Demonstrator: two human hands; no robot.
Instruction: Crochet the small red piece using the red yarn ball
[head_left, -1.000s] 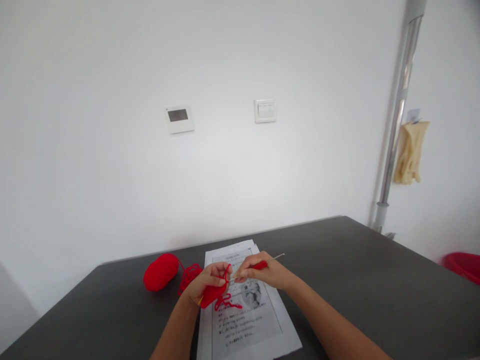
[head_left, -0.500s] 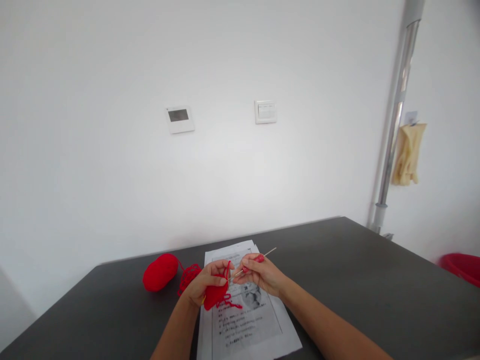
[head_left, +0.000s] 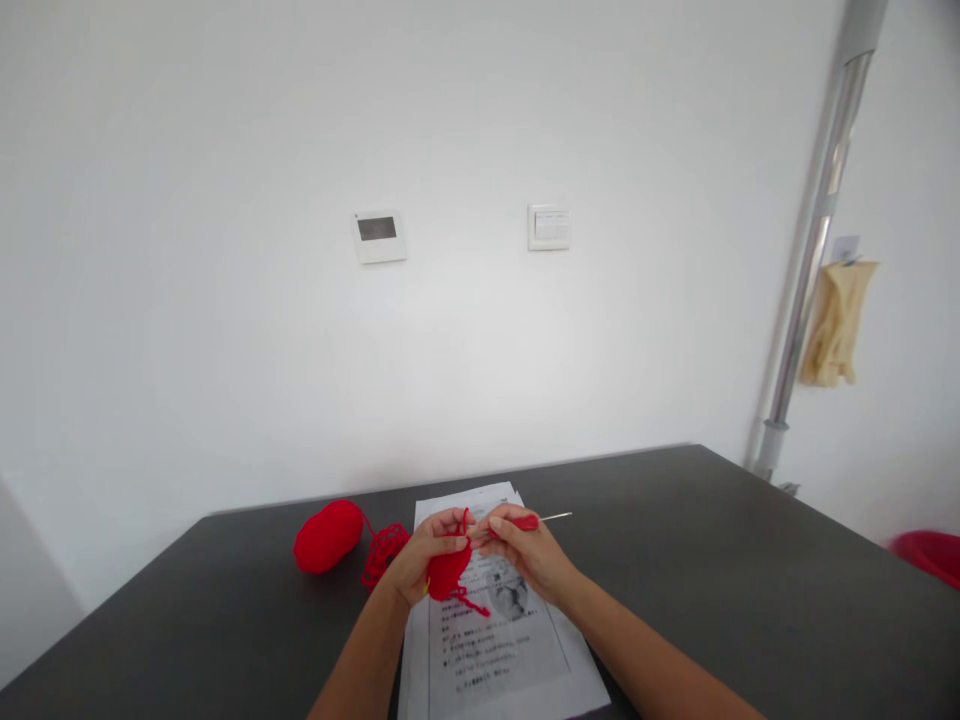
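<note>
Pinching a small red crocheted piece (head_left: 448,575), the left hand (head_left: 420,560) is closed on it, thumb and fingers pressed together over its top edge. A strand of yarn loops up over the fingers. The right hand (head_left: 529,555) is clamped on a crochet hook (head_left: 534,521): fingers grip the red handle and the thin metal shaft sticks out to the right. The hook's working end is hidden between the two hands, so I cannot tell if it is in a stitch. Both hands are held close together just above the printed sheet (head_left: 499,650), and a short red tail hangs from the piece onto the paper.

Progress, as a judgement: the piece is only a small patch, about the size of the fingers holding it, so some rows look done. The yarn ball (head_left: 328,536) looks full and fat, so most of the yarn is unused. A loose tangle of yarn (head_left: 384,555) lies between the ball and the left hand, pulled off and slack.

The ball sits on the dark desk (head_left: 712,560), left of the sheet and well apart from the right hand. The sheet shows text and a grey picture, too small to read.

Containers: only a red tub (head_left: 928,553) at the far right edge, off the desk and low down. Its inside is not visible. Yellowish gloves (head_left: 834,325) hang beside a metal pole (head_left: 814,240). A switch (head_left: 549,227) and a small panel (head_left: 379,236) are on the white wall.
</note>
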